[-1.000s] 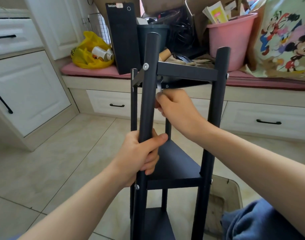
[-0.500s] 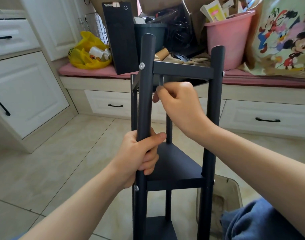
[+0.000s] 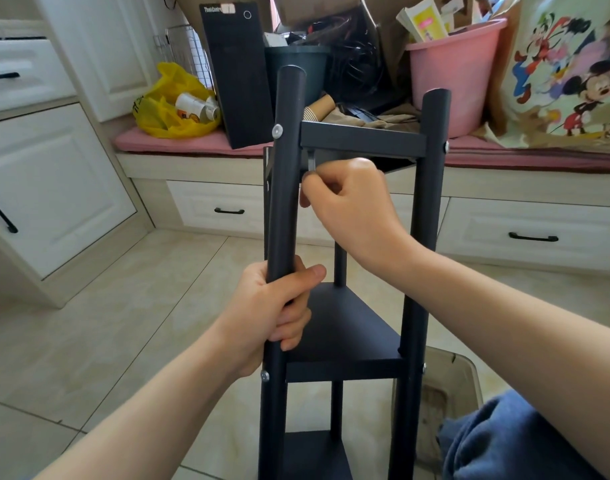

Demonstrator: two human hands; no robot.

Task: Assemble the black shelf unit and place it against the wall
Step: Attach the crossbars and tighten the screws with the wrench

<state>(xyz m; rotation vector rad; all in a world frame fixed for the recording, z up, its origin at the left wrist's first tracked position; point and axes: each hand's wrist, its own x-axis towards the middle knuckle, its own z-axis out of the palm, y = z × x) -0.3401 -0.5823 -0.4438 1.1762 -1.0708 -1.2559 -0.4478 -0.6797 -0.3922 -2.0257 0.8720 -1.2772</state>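
Head view: metal tool [image 3: 311, 165] half-hidden in right hand [image 3: 352, 209]

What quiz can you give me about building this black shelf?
1. True or false: the left hand grips a pole.
2. What does the right hand pinch under the top shelf? A) a small metal key B) a hammer C) a cup
3. What colour is the bucket behind the shelf?

Key: 1 true; 2 A; 3 pink.
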